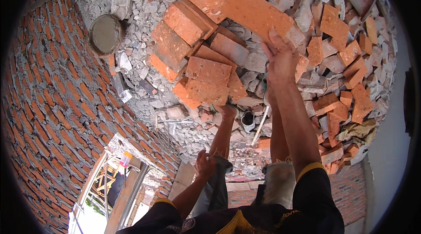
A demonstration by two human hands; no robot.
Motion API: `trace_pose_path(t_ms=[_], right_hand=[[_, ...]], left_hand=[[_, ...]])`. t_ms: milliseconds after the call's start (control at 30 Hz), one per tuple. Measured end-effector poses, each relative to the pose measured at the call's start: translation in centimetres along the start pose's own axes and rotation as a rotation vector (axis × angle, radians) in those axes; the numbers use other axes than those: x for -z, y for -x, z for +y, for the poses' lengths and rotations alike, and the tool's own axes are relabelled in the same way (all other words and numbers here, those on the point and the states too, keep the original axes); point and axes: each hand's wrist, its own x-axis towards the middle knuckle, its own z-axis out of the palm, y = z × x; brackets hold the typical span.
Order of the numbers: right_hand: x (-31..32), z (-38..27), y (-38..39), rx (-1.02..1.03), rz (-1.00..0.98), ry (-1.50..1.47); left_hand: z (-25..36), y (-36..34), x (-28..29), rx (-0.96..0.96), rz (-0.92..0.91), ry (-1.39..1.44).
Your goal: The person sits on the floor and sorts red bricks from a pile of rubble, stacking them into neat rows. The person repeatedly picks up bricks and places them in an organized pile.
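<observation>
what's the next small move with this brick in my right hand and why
Probably bring your left hand up to steady the orange brick: your right hand grips it only by its near end, while no brick shows in the left hand, down beside your left leg.

Brick wall (57,80): sweeping from eight to ten o'clock, bare, in thick grey mortar.
Wall opening (115,188): between seven and eight o'clock, glaring white with outdoor daylight.
Rubble floor (142,56): rough, grey, reaching up past eleven o'clock.
Smooth surface (390,131): pale grey, toward three o'clock.
Lower brickwork (348,190): reddish, at four o'clock.
</observation>
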Motion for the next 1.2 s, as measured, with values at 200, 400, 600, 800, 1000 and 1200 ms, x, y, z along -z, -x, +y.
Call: trace_pose_path(t_ms=[200,400,600,800,1000,1200], right_hand=[[-9.1,7.5,1.0,0.263,-0.157,0.542],[-7.7,7.2,-0.8,0.822,-0.094,1.231],[1.8,7.0,-1.7,0.765,-0.011,1.242],[26.9,4.6,-3.8,0.331,0.909,1.447],[46.7,3.2,-7.6,0.027,0.36,0.59],[50.0,4.6,-7.6,-0.191,0.564,0.535]], left_hand=[[-0.2,1.6,-1.0,0.157,-0.037,0.132],[0.1,1.3,-0.2,0.208,-0.082,0.12],[-0.9,0.4,1.1,0.139,-0.148,0.071],[-2.4,-0.5,1.8,-0.043,-0.127,0.01],[-1.8,-1.9,2.4,-0.105,-0.07,0.042],[0.3,-2.4,4.2,-0.068,-0.085,-0.035]])
